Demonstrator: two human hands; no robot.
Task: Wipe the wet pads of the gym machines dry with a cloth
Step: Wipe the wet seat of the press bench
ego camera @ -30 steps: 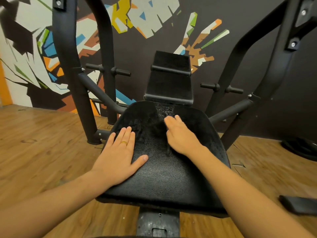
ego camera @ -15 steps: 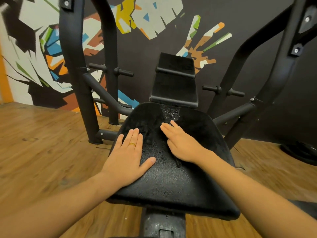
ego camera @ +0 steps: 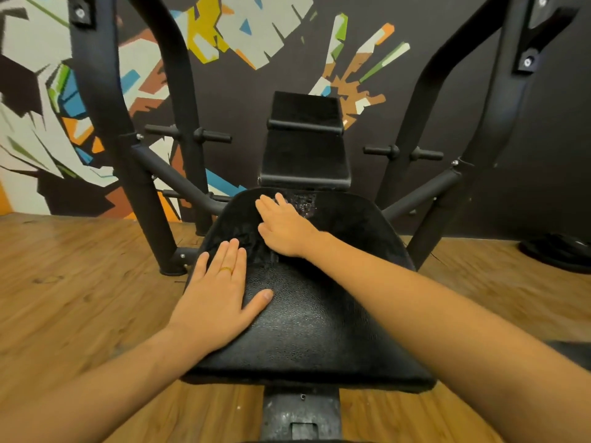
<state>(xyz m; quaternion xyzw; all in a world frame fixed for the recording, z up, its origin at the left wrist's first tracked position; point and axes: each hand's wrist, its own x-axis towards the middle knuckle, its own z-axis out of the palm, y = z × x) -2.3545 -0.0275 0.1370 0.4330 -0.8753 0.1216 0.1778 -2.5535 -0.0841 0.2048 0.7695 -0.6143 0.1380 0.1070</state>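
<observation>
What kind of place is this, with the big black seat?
Most likely a gym. A black textured padded seat sits inside a black steel machine frame, and short black pegs that look meant for weight plates stick out from it.

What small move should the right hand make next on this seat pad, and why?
Probably slide the right hand, pressing the black cloth, a little rightward over the droplet patch at the far edge of the seat pad: beads glisten there, just beside its fingertips, while the left hand rests flat on the pad.
</observation>
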